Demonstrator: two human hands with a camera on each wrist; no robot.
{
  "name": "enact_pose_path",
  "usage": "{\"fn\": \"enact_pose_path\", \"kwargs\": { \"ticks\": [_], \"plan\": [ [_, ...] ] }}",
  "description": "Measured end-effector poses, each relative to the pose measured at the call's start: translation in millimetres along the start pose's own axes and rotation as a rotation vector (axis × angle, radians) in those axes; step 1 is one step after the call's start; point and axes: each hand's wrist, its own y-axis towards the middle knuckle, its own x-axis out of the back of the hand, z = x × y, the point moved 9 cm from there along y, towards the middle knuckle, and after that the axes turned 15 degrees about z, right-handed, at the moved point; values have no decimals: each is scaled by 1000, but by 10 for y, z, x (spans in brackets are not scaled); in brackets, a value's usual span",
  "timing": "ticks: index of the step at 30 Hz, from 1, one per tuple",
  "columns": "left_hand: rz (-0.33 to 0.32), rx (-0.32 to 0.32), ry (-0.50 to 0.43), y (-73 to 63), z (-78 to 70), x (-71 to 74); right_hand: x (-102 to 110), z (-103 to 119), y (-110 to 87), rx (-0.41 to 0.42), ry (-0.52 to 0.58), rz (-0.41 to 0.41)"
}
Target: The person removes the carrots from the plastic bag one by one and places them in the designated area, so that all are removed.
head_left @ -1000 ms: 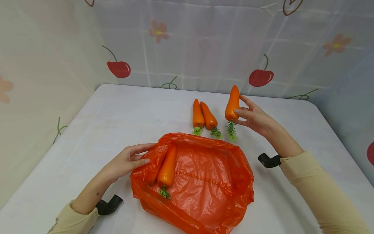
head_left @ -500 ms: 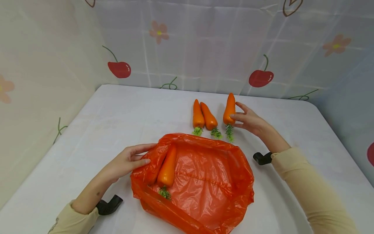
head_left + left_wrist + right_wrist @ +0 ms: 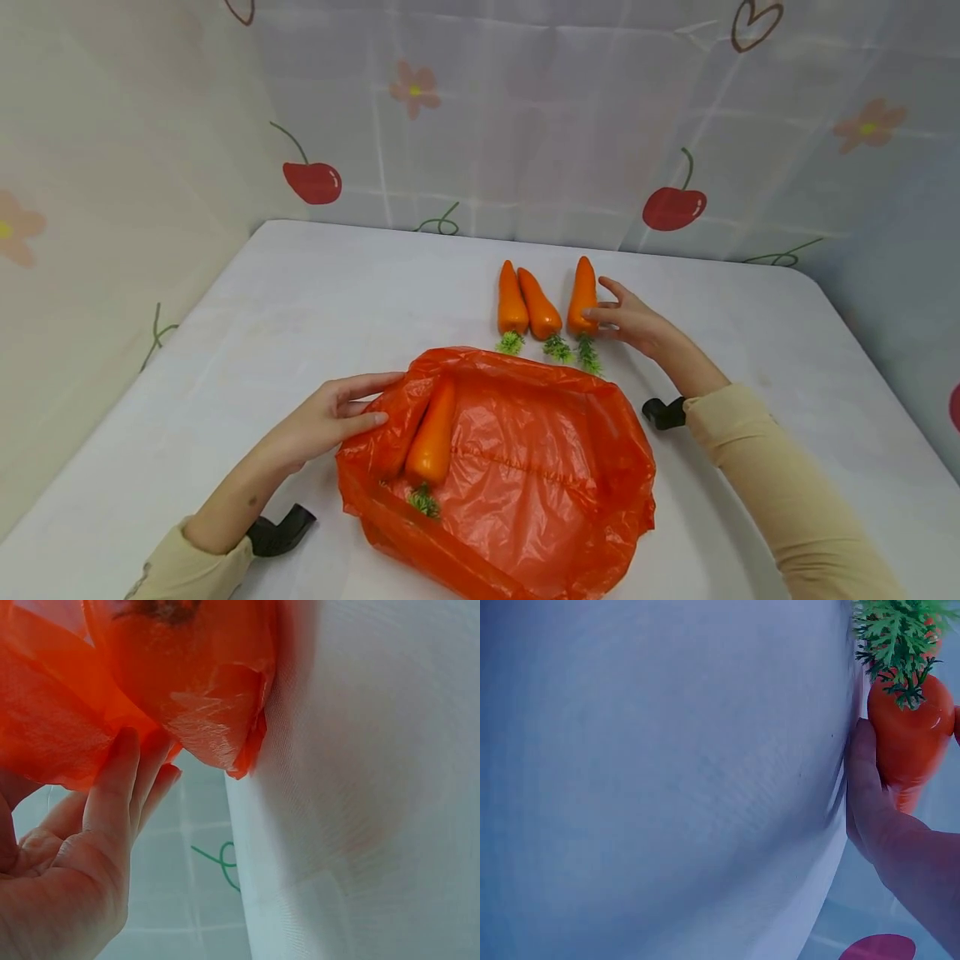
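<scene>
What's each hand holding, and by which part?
Right hand: the rightmost carrot, by its thick end. Left hand: the red plastic bag, by its left side.

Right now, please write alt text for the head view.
The right hand holds the rightmost carrot of three beyond an open red bag on a white table. The left hand touches the bag; at least one carrot lies inside.

Tabletop (image 3: 247,292): wide lane by left edge to far left corner; second lane by right edge, beyond right hand (image 3: 633,321). Bag (image 3: 517,500) blocks middle toward near edge; room inside, right of inner carrot (image 3: 431,446). Left hand (image 3: 330,412) blocks its left rim. Carrot pair (image 3: 513,302) stands between bag and far edge; only narrow slot to right carrot (image 3: 582,292).
</scene>
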Motion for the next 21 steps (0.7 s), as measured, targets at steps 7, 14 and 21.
{"fn": "enact_pose_path", "kwargs": {
  "ticks": [7, 14, 21],
  "plan": [
    [-4, 7, 2, 10, -8, 11, -32, 41, 44, -2, -118, -3],
    [-2, 20, -12, -10, 21, -9, -101, 47, 59, -46, -271, -13],
    [4, 12, -13, -8, 10, -17, -120, 43, 54, -39, -298, 7]
  ]
}}
